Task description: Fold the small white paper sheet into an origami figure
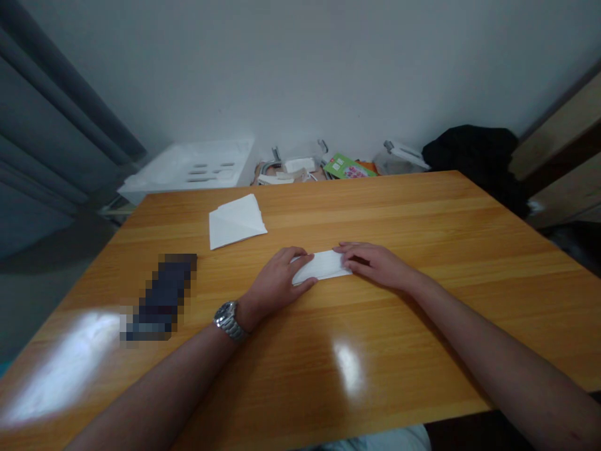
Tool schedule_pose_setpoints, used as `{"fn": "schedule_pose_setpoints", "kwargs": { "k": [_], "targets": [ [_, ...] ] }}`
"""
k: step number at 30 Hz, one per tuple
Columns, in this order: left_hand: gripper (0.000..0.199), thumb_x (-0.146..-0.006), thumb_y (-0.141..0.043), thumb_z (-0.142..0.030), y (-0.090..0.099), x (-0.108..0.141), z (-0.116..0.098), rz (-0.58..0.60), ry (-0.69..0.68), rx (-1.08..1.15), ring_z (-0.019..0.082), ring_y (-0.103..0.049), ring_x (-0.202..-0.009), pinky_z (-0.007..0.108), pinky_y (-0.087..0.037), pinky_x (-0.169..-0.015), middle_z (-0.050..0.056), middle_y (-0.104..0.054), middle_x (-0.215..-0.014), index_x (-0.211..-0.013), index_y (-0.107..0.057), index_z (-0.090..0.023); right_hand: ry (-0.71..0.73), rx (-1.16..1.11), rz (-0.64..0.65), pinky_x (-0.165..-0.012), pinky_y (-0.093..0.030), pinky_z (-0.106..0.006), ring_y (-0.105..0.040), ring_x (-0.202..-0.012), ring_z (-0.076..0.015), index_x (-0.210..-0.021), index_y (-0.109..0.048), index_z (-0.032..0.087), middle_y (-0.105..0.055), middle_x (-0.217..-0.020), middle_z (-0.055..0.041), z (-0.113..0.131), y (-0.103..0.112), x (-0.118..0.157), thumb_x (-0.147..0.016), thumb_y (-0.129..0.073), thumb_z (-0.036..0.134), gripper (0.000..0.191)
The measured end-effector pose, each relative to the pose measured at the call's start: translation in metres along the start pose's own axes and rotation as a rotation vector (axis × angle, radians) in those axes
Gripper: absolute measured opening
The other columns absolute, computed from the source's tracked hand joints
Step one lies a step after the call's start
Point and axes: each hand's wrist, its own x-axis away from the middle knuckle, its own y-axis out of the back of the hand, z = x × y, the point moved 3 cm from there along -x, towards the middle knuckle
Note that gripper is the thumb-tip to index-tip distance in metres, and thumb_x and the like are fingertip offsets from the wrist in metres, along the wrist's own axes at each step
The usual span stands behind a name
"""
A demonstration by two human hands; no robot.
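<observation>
Fingers of L hand (279, 279) are set part-open across folded white paper (326, 265) on desk (399, 213). Its R end's touched by R hand (375, 263), loosely curled; grip unclear.

The only view looks forward and down from the head across the table (399, 338).

Your L hand (282, 279), watch on wrist, & R hand (373, 263) reach fwd, palms down, fingers bent, near each other.

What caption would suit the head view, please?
Left hand and right hand touching a white paper strip on a glossy wooden table.
</observation>
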Motion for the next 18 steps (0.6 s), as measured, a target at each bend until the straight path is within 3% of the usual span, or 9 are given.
{"fn": "schedule_pose_setpoints", "kwargs": {
  "k": [5, 11, 18],
  "targets": [
    [0.041, -0.098, -0.057, -0.041, 0.0008, 0.0, -0.0004, -0.002, 0.004, 0.002, 0.026, -0.057, -0.117, 0.043, -0.049, -0.105, 0.012, -0.06, -0.128, -0.133, -0.062, -0.019, -0.015, -0.015, -0.023, -0.109, -0.046, -0.046, -0.058, -0.132, -0.0243, -0.112, -0.071, 0.025, -0.068, -0.134, -0.0071, 0.0006, 0.0008, 0.0011, -0.101, -0.048, 0.041, 0.03],
    [0.035, -0.103, -0.047, -0.035, 0.0033, -0.0014, -0.0006, -0.007, 0.011, 0.027, 0.025, -0.058, -0.115, 0.042, -0.05, -0.104, 0.011, -0.062, -0.125, -0.129, -0.065, -0.019, 0.019, -0.011, -0.034, -0.111, -0.044, -0.046, -0.057, -0.133, -0.0249, -0.122, -0.067, 0.025, -0.066, -0.137, -0.0079, -0.0006, 0.0, 0.0029, -0.093, -0.063, 0.045, 0.035],
    [0.038, -0.102, -0.051, -0.036, 0.005, -0.0022, -0.0023, -0.03, 0.057, 0.052, 0.025, -0.059, -0.115, 0.042, -0.05, -0.103, 0.011, -0.063, -0.126, -0.134, -0.059, -0.018, -0.01, 0.063, -0.133, -0.1, -0.05, -0.04, -0.066, -0.114, -0.0234, -0.108, -0.07, 0.023, -0.074, -0.117, -0.007, 0.0016, -0.0026, -0.003, -0.1, -0.052, 0.034, 0.023]
  ]
}}
